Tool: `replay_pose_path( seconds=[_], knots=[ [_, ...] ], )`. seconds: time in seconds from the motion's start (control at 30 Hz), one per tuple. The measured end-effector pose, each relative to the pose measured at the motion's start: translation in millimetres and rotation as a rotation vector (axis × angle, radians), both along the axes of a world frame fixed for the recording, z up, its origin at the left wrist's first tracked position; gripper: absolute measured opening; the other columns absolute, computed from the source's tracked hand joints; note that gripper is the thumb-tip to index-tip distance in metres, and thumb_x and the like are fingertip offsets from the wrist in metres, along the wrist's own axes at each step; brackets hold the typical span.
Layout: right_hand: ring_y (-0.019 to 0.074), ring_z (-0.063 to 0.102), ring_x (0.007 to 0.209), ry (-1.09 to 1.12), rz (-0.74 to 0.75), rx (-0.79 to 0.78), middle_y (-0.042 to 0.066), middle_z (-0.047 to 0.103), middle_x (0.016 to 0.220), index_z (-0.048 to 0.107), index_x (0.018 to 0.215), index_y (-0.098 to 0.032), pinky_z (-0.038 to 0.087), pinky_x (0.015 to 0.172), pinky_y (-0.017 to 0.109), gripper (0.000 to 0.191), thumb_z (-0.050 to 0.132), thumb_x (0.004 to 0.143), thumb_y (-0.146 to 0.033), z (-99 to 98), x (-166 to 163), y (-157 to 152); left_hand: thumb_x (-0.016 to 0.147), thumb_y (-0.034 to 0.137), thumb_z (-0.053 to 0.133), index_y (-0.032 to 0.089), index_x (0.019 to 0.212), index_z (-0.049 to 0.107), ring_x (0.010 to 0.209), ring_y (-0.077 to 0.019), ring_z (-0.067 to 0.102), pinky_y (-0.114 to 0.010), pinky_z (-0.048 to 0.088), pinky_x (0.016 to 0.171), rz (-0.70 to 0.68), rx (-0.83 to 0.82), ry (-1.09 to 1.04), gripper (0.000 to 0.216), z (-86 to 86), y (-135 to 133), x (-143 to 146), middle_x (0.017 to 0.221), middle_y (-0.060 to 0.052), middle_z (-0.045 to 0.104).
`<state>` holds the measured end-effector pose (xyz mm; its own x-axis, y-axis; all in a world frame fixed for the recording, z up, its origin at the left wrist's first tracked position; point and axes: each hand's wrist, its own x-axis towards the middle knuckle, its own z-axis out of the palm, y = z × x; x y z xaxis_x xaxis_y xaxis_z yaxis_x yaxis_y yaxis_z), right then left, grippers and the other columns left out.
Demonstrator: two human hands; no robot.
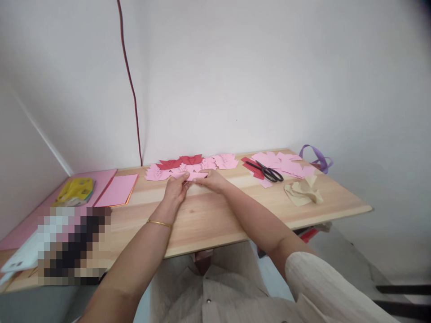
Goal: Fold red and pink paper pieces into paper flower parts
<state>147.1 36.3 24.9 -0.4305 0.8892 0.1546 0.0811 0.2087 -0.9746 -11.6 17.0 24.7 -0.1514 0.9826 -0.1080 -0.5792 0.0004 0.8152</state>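
Observation:
Between my two hands is a folded strip of pink paper (191, 176), held just above the wooden table. My left hand (175, 186), with a gold bangle on the wrist, pinches its left end between thumb and fingers. At the other end my right hand (213, 180) grips the strip, its fingers partly hidden. Right behind the hands lie several folded pink paper pieces (225, 161) with pointed, cut edges. Two red folded pieces (191, 159) rest among them near the wall.
Black scissors (271, 174) lie on pink and red paper pieces (292, 168) at right. Crumpled beige paper (303, 192) sits nearer the front edge. At left are pink sheets (116, 189) and a yellow packet (76, 190). A purple ribbon (316, 154) hangs past the table's right edge.

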Motion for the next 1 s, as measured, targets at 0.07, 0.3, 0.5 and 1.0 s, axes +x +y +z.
replay_pose_path(
  seconds=[0.07, 0.3, 0.5, 1.0],
  knots=[
    [0.0091, 0.047, 0.057, 0.004, -0.012, 0.018, -0.002, 0.056, 0.060, 0.059, 0.065, -0.014, 0.035, 0.056, 0.022, 0.030, 0.072, 0.064, -0.041, 0.6, -2, -1, 0.055, 0.010, 0.078, 0.011, 0.068, 0.060, 0.062, -0.0109, 0.059, -0.022, 0.050, 0.056, 0.006, 0.004, -0.019, 0.022, -1.0, 1, 1, 0.065, 0.000, 0.062],
    [0.0097, 0.047, 0.057, -0.094, -0.011, -0.039, 0.000, 0.058, 0.061, 0.062, 0.071, -0.013, 0.037, 0.057, 0.023, 0.032, 0.071, 0.065, -0.043, 10.2, 6, -1, 0.051, 0.011, 0.080, 0.011, 0.066, 0.059, 0.060, -0.0103, 0.057, -0.021, 0.046, 0.055, 0.011, -0.001, -0.021, 0.025, 2.1, 1, -1, 0.064, 0.000, 0.062],
    [0.0109, 0.052, 0.074, -0.029, -0.053, 0.174, 0.002, 0.062, 0.085, 0.063, 0.092, -0.016, 0.041, 0.067, 0.023, 0.035, 0.064, 0.073, -0.045, 9.0, 9, 6, 0.053, 0.022, 0.079, 0.011, 0.066, 0.064, 0.059, -0.0114, 0.056, -0.025, 0.045, 0.060, 0.012, 0.137, 0.294, 0.023, -4.8, 2, -2, 0.062, 0.000, 0.062],
    [0.0077, 0.042, 0.058, 0.109, -0.023, 0.033, -0.003, 0.051, 0.065, 0.058, 0.077, -0.014, 0.033, 0.057, 0.021, 0.036, 0.064, 0.071, -0.049, 0.8, 5, 10, 0.054, 0.031, 0.082, 0.013, 0.061, 0.057, 0.056, -0.0086, 0.051, -0.025, 0.046, 0.062, -0.122, 0.094, 0.146, 0.032, 3.1, -4, -1, 0.058, 0.001, 0.057]
  ],
)
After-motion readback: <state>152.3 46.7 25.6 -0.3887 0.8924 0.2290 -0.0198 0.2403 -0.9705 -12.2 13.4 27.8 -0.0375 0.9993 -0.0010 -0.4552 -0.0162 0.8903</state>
